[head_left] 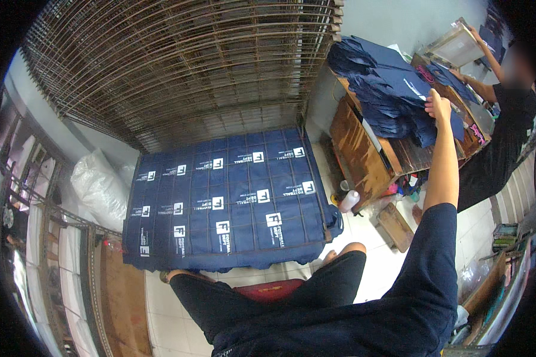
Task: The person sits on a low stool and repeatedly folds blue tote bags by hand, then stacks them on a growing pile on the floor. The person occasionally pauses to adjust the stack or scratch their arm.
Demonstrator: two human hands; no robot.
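My right arm reaches out to the wooden table at the upper right. There my right hand (438, 107) has its fingers closed at the edge of a navy fabric piece (404, 76) with a white print. That piece lies on a spread stack of navy fabric pieces (369, 89), whose edges hang over the table's near side. In front of me, navy fabric pieces with white prints (235, 196) lie in rows under the thin bars of a wire rack shelf (244, 229). My left hand is out of view.
Raised wire rack shelves (184, 65) stand above the printed pieces. At the right, a person in black (500, 137) handles a framed screen (457, 46) at the wooden table (363, 154). A white bottle (349, 201) and wooden stool (394, 227) are on the floor; plastic wrap (98, 184) sits left.
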